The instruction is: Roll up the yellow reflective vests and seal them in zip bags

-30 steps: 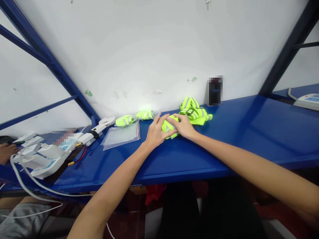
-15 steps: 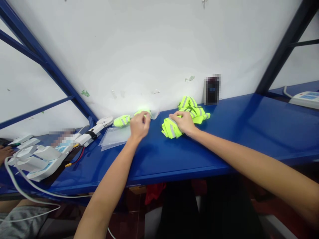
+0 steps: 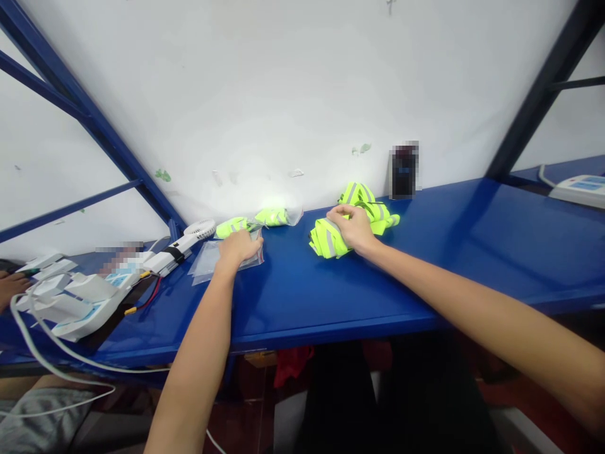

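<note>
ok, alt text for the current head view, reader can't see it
A person's left hand is over clear plastic bags on a blue table, and the right hand is on a yellow bundle with grey stripes. Behind the bags lie two more yellow bundles, with a small white fan to their left.

Clear bags (image 3: 204, 258): my left grip (image 3: 239, 244) is right over them, masking the middle; whether I've pinched one, can't tell!
Yellow bundle (image 3: 325, 241): right end tucked out of sight behind my right grip (image 3: 355, 226), my finger undersides hidden too.
Dark upright object (image 3: 404, 173): blurred into squares, no reading it!
Co-worker's hand (image 3: 10, 289): sliced off by the left edge.
White device (image 3: 579, 189): chopped at the right edge, print too small for me.
Below the worktop (image 3: 293, 302): shapes lost in shadow.
</note>
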`<act>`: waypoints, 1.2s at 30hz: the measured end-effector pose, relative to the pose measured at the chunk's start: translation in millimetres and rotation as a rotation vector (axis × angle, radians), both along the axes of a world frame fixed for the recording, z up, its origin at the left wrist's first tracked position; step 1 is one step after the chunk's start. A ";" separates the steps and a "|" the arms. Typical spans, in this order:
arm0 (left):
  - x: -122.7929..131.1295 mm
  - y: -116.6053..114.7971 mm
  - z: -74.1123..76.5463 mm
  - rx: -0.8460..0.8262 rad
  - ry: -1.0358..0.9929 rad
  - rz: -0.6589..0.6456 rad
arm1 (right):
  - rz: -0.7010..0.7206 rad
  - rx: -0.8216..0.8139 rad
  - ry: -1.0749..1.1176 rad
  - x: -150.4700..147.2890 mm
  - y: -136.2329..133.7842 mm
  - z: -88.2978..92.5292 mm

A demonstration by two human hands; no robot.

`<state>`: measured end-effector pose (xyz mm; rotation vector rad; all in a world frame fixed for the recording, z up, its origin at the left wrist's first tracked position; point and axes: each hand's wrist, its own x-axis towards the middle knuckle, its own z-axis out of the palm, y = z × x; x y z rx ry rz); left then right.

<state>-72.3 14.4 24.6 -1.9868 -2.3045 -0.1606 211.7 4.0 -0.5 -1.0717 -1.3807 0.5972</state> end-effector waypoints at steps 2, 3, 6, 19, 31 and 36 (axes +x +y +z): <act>2.2 -0.7 -2.3 -0.011 0.003 -0.044 | -0.016 0.040 -0.015 0.4 1.0 -0.5; 5.6 -1.5 -3.4 0.019 -0.008 -0.060 | -0.014 0.054 -0.018 0.4 1.7 -1.0; 26.3 -6.8 -6.0 0.154 -0.146 -0.135 | 0.017 0.041 -0.005 0.0 3.8 -2.9; 102.1 -27.7 -34.8 -0.166 -0.972 -0.578 | -0.053 -0.078 0.197 1.2 7.6 0.3; 105.9 -40.8 -33.4 0.612 -0.430 -0.726 | -0.074 -0.013 0.008 -5.2 8.4 -8.0; 104.3 -41.4 -32.4 0.593 -0.384 -0.825 | 0.052 -0.064 -0.034 -8.5 5.5 -8.6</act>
